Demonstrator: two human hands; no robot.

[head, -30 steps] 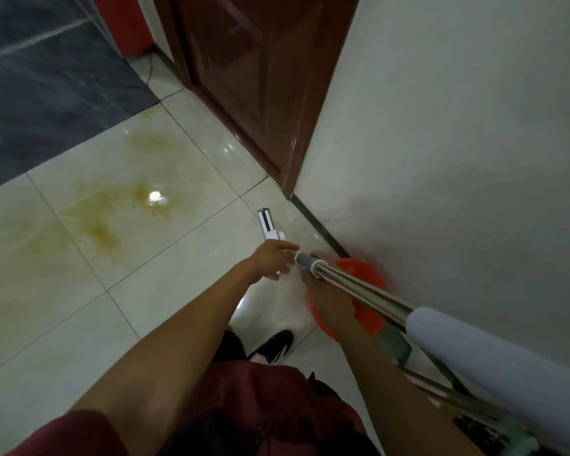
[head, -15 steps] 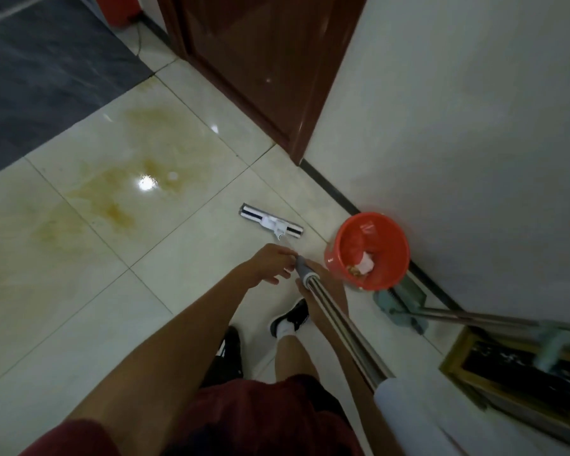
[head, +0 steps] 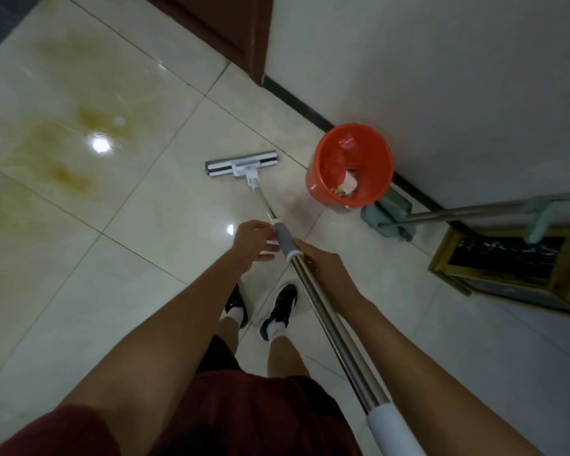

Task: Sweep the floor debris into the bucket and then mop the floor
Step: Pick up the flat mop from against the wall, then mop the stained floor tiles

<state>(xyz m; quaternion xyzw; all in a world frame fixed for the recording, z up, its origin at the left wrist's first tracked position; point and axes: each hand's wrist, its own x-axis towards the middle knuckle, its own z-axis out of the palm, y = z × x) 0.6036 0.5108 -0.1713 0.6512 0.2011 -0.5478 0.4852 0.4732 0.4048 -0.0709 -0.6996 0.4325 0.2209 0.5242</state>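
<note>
Since the earlier frames, the view has tipped further down and the mop head [head: 242,165] has turned from end-on to broadside, lying flat on the floor [head: 165,222] to the left of the red bucket [head: 351,164]. The mop handle [head: 326,319] runs from that head back toward the person, thin near the head, then a grey collar, then bright metal tube, then a white sleeve at the lower edge. The left hand [head: 252,240] sits at the grey collar, on the side away from the bucket; its fingers are loosely curved beside the collar, and whether they actually clasp it cannot be told. The right hand [head: 324,264] lies just behind the collar on the bucket side, its fingers hidden behind the tube, so its hold on the handle cannot be told either.

The bucket stands on the floor against the dark skirting of the white wall [head: 441,77], and it contains a scrap of white paper [head: 349,185] and some small brownish debris. Just beyond the bucket, along the wall, a teal dustpan [head: 389,215] rests on the floor with its metal stem reaching toward the right edge. Past the dustpan lies a gold-framed picture [head: 510,261]. Yellow-brown stains [head: 66,149] mark the tiles well to the left of the bucket. A dark wooden door [head: 218,24] stands farther along the wall from the bucket. Two black shoes [head: 278,307] stand on the tiles on the near side of the bucket, below the hands.
</note>
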